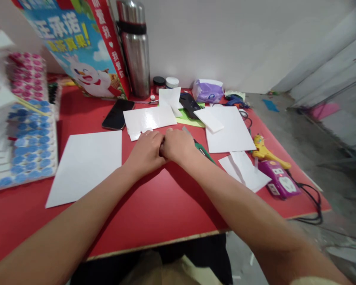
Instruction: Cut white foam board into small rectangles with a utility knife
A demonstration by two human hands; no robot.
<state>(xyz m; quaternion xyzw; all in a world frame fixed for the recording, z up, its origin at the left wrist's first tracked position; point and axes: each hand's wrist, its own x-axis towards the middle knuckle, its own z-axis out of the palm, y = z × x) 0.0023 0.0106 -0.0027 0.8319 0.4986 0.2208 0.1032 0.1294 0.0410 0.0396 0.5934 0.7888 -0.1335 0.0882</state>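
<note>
- White card [154,116] is laid on the red counter [166,206], just beyond the left hand [148,148] and the right hand [178,143], its glossy face brightened by a reflection
- Both hands are held together low over the counter, touching, backs turned up and fingers curled; whether anything is gripped beneath them cannot be told
- At the left fingertips a small white piece [146,130] is seen by the near edge of the card, partly covered
- Beside the right wrist a green-handled tool [204,152] is partly hidden by the arm
- On the left, a large white sheet [89,166] is laid flat, with a black phone [118,114] placed beyond it
- On the right, a square white board [230,130] is overlapped at one corner by a small white slab [210,120]
- Nearer, creased white paper [249,174] is set against a purple box [280,180], behind which a yellow glue gun [267,152] is rested
- At far left, blue flower heads [32,142] and pink flower heads [29,75] are arranged in rows
- Along the wall [219,43], a steel flask [138,63] and a purple tissue pack [207,91] are stood
</note>
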